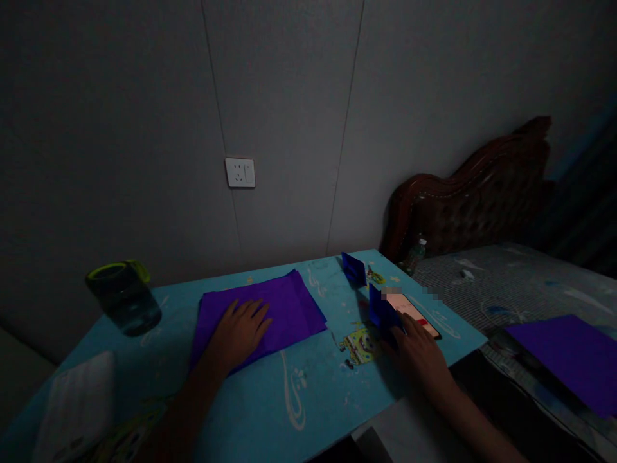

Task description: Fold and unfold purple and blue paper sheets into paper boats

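Observation:
My left hand [240, 331] lies flat, fingers spread, on a stack of purple paper sheets [289, 305] in the middle of a light blue cartoon-printed table [289, 399]. My right hand [418, 350] rests at the table's right edge, its fingers touching a folded dark blue paper piece [383, 312] that stands beside a phone with a lit screen [414, 310]. Whether the fingers pinch the paper is unclear in the dim light. A second folded blue paper piece [354, 268] stands farther back.
A dark glass jar with a green-rimmed lid [124, 296] stands at the table's left. A white pack [72, 402] lies at the front left. To the right is a bed with another purple sheet [573, 354], a small bottle [415, 254] and a carved wooden headboard [482, 193]. A wall socket [240, 172] is behind.

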Demonstrator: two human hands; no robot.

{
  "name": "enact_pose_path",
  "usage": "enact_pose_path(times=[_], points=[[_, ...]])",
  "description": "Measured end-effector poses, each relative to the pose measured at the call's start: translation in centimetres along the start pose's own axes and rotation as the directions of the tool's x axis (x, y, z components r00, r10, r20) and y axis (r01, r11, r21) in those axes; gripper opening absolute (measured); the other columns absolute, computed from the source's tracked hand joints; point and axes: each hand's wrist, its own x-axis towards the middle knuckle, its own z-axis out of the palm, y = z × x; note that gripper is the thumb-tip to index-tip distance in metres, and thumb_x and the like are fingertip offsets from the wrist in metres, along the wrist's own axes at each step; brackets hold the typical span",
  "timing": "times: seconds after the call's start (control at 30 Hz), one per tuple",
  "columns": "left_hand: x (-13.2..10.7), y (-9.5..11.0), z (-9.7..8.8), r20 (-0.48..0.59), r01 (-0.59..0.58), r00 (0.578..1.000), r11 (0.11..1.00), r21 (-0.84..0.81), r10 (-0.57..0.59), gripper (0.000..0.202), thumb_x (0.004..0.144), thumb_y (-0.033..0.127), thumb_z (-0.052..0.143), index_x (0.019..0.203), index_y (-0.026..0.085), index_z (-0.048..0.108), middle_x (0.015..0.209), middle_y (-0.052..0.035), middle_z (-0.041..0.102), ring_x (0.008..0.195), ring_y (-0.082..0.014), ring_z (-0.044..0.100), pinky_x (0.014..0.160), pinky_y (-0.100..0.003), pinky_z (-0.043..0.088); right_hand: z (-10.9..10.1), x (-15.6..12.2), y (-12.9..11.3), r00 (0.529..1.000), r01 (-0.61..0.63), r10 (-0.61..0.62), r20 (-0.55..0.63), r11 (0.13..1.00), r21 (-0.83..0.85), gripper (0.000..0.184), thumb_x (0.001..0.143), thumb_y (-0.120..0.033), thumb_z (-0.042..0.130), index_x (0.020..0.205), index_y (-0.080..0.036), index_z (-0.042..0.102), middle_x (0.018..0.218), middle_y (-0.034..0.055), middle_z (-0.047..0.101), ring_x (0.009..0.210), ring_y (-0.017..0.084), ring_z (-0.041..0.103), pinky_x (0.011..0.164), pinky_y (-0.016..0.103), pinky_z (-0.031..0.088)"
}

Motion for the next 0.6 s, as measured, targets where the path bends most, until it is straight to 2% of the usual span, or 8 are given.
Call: enact_pose_path(times=[0.13, 0.2, 0.27, 0.33, 0.43, 0.5, 0.53, 0.6], points=[[-0.4, 0.6, -0.6, -0.022, -0.022, 1.0, 0.996, -0.083, 0.021, 0.043, 0.096, 0.041, 0.041, 0.132, 0.024, 0.058, 0.135, -0.0104, 0.061, 0.127, -0.0297, 0.053, 0.113, -0.054, 0.028, -1.2, 0.6, -1.3, 1.0, -0.002, 0.001, 0.017, 0.998, 0.068, 0.015, 0.089, -0.021, 0.057, 0.095, -0.016, 0.07, 0.127, 0.0197, 0.062, 0.114, 0.033, 0.06, 0.098, 0.046, 0.045], [-0.6, 0.8, -0.6, -0.061, -0.013, 0.998, 0.981, -0.194, 0.001, 0.046, 0.096, 0.041, 0.041, 0.136, 0.023, 0.054, 0.137, -0.0103, 0.06, 0.128, -0.0284, 0.053, 0.114, -0.052, 0.03, -2.8, 1.5, -2.8, 0.997, 0.037, -0.026, -0.073, 0.986, 0.16, 0.017, 0.091, -0.022, 0.054, 0.096, -0.018, 0.07, 0.131, 0.0174, 0.061, 0.114, 0.032, 0.06, 0.097, 0.047, 0.046], [-0.8, 1.1, -0.4, -0.11, 0.016, 0.992, 0.923, -0.385, -0.063, 0.05, 0.097, 0.041, 0.039, 0.143, 0.022, 0.046, 0.139, -0.0101, 0.058, 0.128, -0.0254, 0.053, 0.113, -0.047, 0.035, -4.6, 2.8, -5.3, 0.972, 0.137, -0.079, -0.222, 0.956, 0.26, 0.022, 0.095, -0.027, 0.049, 0.098, -0.019, 0.069, 0.138, 0.0155, 0.056, 0.121, 0.031, 0.055, 0.101, 0.047, 0.044], [-0.8, 1.3, 0.1, -0.135, 0.046, 0.978, 0.795, -0.605, -0.159, 0.054, 0.098, 0.041, 0.037, 0.148, 0.021, 0.035, 0.138, -0.0104, 0.058, 0.127, -0.0221, 0.055, 0.11, -0.041, 0.041, -6.1, 4.8, -8.7, 0.928, 0.274, -0.161, -0.335, 0.905, 0.325, 0.025, 0.097, -0.026, 0.045, 0.103, -0.02, 0.069, 0.141, 0.0132, 0.054, 0.127, 0.03, 0.05, 0.104, 0.048, 0.043], [-0.7, 1.6, 1.1, -0.107, 0.07, 0.949, 0.53, -0.845, -0.296, 0.058, 0.099, 0.04, 0.033, 0.151, 0.018, 0.025, 0.136, -0.0121, 0.06, 0.122, -0.0199, 0.059, 0.105, -0.037, 0.047, -7.1, 8.6, -14.5, 0.859, 0.448, -0.275, -0.432, 0.813, 0.372, 0.027, 0.098, -0.019, 0.043, 0.103, -0.019, 0.07, 0.146, 0.0113, 0.049, 0.134, 0.028, 0.044, 0.108, 0.047, 0.04], [-0.6, 1.5, 1.6, -0.086, 0.09, 0.904, 0.382, -0.92, -0.419, 0.06, 0.099, 0.042, 0.031, 0.152, 0.017, 0.02, 0.14, -0.0131, 0.056, 0.123, -0.0205, 0.058, 0.102, -0.037, 0.049, -6.8, 10.7, -17.9, 0.82, 0.541, -0.347, -0.455, 0.73, 0.417, 0.029, 0.098, -0.019, 0.042, 0.107, -0.018, 0.07, 0.148, 0.0109, 0.048, 0.134, 0.027, 0.044, 0.11, 0.046, 0.039], [-0.5, 1.4, 1.8, -0.066, 0.111, 0.879, 0.336, -0.935, -0.472, 0.062, 0.098, 0.043, 0.036, 0.152, 0.019, 0.02, 0.142, -0.0123, 0.054, 0.126, -0.0214, 0.056, 0.102, -0.037, 0.049, -6.5, 11.5, -19.3, 0.79, 0.595, -0.387, -0.477, 0.671, 0.442, 0.029, 0.098, -0.021, 0.044, 0.11, -0.017, 0.069, 0.148, 0.0127, 0.046, 0.135, 0.027, 0.045, 0.11, 0.045, 0.04], [-0.5, 1.1, 2.1, -0.046, 0.144, 0.803, 0.269, -0.952, -0.594, 0.063, 0.095, 0.043, 0.042, 0.152, 0.021, 0.023, 0.142, -0.0109, 0.054, 0.13, -0.0227, 0.053, 0.104, -0.037, 0.047, -5.6, 12.4, -21.2, 0.732, 0.677, -0.434, -0.525, 0.548, 0.491, 0.033, 0.096, -0.027, 0.05, 0.12, -0.011, 0.065, 0.149, 0.0189, 0.044, 0.135, 0.029, 0.044, 0.109, 0.046, 0.042]])
